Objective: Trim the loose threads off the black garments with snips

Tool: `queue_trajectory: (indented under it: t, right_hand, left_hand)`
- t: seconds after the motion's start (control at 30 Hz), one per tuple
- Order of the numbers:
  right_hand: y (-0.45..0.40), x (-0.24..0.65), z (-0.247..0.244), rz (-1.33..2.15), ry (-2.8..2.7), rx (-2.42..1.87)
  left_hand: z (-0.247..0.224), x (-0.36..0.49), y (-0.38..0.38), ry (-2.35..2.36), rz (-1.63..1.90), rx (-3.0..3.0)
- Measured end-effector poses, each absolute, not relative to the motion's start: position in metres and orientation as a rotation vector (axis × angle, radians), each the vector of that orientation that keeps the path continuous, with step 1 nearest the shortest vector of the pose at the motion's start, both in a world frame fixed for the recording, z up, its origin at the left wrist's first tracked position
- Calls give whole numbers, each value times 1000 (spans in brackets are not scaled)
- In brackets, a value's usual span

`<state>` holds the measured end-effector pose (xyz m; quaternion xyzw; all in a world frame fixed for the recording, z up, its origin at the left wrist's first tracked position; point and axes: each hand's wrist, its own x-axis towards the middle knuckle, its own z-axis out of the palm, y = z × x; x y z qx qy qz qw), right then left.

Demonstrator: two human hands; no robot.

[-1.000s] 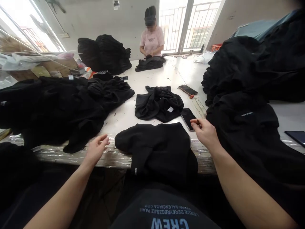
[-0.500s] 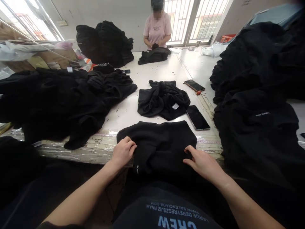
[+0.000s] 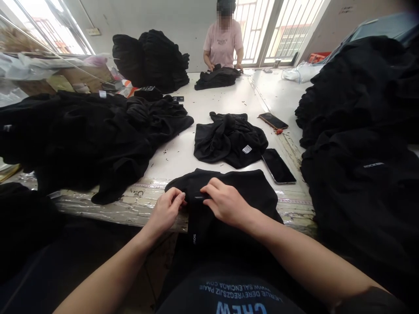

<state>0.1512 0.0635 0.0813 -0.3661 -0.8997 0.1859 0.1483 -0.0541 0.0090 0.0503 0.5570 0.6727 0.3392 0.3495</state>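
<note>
"While the left hand [image 3: 166, 209] pinches at the left edge of the black garment [image 3: 258, 187], where does the right hand [image 3: 229, 205] sit?"

"Over the garment's left part, fingers pointing left, just beside the other hand. Its thumb and forefinger are parted around a thin pale streak [image 3: 198, 197]. I can't tell whether that grip holds cloth, a small tool or neither."

"And the left grip?"

"Fingertips together on the cloth, as far as I can make out. That hand is nearer the edge, and the right one reaches across from the other side."

"How does the garment lie?"

"On the near edge of the worktop [image 3: 170, 161], right in front of the wearer. Its far edge runs left to right, and the near part drops toward the lap. Most of the spread cloth is to the right of both sets of fingertips. The long axis is hard to judge, black on black."

"Anything close by?"

"A crumpled garment [image 3: 225, 139] just beyond it, with a phone [image 3: 279, 166] at that one's right. Dark heaps stand on either side, the left heap [image 3: 81, 139] and the right heap [image 3: 347, 100]. A person [image 3: 224, 43] is at the far side, by a smaller pile [image 3: 216, 79]."
</note>
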Motion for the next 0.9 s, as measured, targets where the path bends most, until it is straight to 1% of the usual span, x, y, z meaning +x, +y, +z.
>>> queue_trajectory:
  t: [0.2,0.33,0.4,0.5,0.57,0.63,0.67,0.8,0.9]
  right_hand:
    - [66,120,75,392,-2776,-1015]
    - [64,130,73,503,-2711,-931]
    - [70,151,74,600,-2544,-928]
    - [84,206,78,673,-2102,-1146]
    - [89,249,79,653,-1797,-1342]
    - [86,285,78,599,-1706,-1473]
    - [81,297,75,608,-1783,-1501]
    - [54,309,57,750,-2434,-1408]
    - [42,301,44,650,-2624,-1433]
  left_hand:
    - [57,-50,8,1753,895,1489]
    - [65,-58,5,1675,1002,1438]
    - [75,-71,2,1595,1236,1423]
    - [89,-96,0,1701,1616,1334]
    - [92,-106,3,1882,1665,1282]
    - [89,-106,8,1969,1511,1325]
    - [86,-103,10,1951,1383,1401]
    - [64,-77,23,1685,760,1819]
    - [48,-62,34,1643,512,1975]
